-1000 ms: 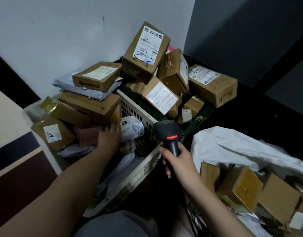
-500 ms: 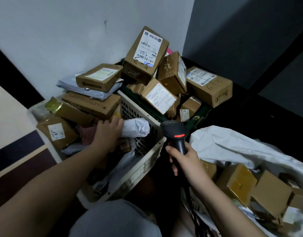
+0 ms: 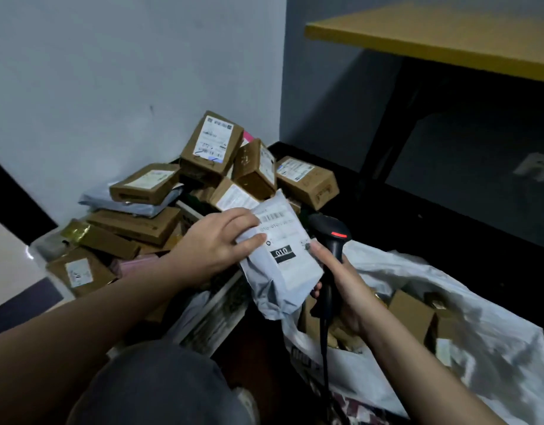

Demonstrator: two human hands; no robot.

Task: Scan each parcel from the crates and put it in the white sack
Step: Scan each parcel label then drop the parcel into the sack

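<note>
Grey plastic mailer bag with white label [image 3: 277, 256]: my left hand [image 3: 215, 243] is pinching its upper left edge, holding it label-up above the near crate edge. My right hand [image 3: 341, 283] is gripping the black handheld scanner [image 3: 330, 237], thumb touching the mailer. White sack [image 3: 448, 302] is lying open at right, brown boxes inside.

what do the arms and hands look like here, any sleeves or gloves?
Both forearms are bare up to the frame edge, with no sleeve in view. The left hand and the right hand wear no gloves. No watch, ring or wristband shows on either. No markings are visible on them.
</note>
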